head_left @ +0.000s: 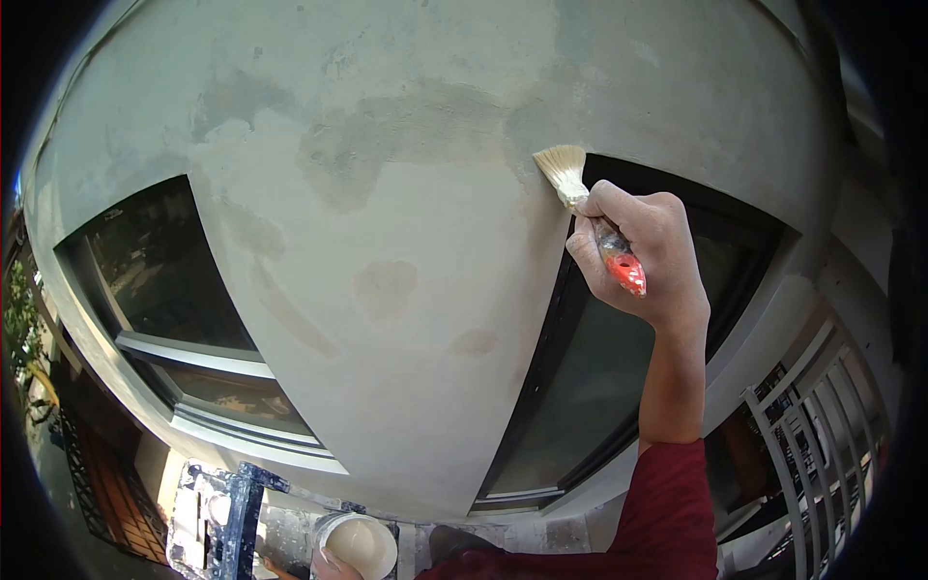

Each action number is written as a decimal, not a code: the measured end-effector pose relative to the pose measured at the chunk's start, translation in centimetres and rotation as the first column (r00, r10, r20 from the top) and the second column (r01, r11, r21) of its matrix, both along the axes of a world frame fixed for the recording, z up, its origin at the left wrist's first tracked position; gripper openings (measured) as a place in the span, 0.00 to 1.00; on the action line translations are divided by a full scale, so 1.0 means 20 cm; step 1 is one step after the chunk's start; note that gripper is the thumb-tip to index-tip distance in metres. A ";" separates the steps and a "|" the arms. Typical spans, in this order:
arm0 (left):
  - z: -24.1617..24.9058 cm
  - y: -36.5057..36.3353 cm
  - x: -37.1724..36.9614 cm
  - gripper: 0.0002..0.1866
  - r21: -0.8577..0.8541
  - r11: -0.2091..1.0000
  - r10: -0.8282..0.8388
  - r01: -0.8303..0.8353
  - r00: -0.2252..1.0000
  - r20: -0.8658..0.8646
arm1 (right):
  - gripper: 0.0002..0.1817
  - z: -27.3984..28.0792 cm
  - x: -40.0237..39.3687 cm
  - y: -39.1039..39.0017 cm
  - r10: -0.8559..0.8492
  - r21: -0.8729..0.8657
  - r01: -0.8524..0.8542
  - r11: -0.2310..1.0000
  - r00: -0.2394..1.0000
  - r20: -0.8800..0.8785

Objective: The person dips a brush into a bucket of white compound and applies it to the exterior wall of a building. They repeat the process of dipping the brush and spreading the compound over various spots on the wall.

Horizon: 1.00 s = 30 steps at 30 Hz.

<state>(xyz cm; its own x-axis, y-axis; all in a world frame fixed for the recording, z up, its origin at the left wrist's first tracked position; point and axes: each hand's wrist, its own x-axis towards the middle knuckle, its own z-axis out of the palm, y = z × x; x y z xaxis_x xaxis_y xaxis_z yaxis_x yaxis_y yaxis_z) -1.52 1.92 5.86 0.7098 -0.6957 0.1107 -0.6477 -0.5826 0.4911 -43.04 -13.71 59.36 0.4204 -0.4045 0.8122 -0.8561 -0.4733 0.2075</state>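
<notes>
My right hand (643,246) is closed around the dark, red-ended handle of a paintbrush (563,172). The brush's pale bristles are fanned against the wall (416,222), beside the upper left corner of the right window (619,358). White paint coats the base of the bristles, and pale smears cover my fingers. Low in the view, my left hand (334,568) grips the near rim of a paint bucket (387,556) holding cream-coloured paint. Most of that hand is cut off by the lower edge.
A second window (184,300) is set in the wall at left. Below stands a paint-spattered blue and white platform or ladder (217,517). Grey metal railings (807,454) rise at right, and a plant (21,329) shows at far left. Darker damp-looking patches mark the wall.
</notes>
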 end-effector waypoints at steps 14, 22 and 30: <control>0.16 0.00 -0.02 0.27 -0.007 0.999 -0.045 0.045 0.999 -0.027 | 0.08 -0.02 0.01 0.00 0.077 -0.125 -0.077 0.989 0.997 -0.011; -0.15 -0.01 0.07 0.24 -0.152 0.985 -0.089 0.084 0.996 -0.024 | 0.09 0.07 -0.04 -0.03 0.085 -0.181 -0.087 0.980 0.996 -0.019; -0.38 -0.04 0.12 0.24 -0.389 0.921 -0.088 0.009 0.979 -0.186 | 0.07 -0.37 0.16 0.22 0.322 0.516 -0.293 0.805 0.946 0.036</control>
<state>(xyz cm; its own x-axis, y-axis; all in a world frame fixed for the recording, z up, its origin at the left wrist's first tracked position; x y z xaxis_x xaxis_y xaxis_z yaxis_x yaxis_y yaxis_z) 0.85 1.15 -1.82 0.7109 -0.6615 0.2388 -0.5384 -0.2935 0.7899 -39.81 -9.21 52.04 0.6277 -0.5957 0.5012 -0.6428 -0.7597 -0.0980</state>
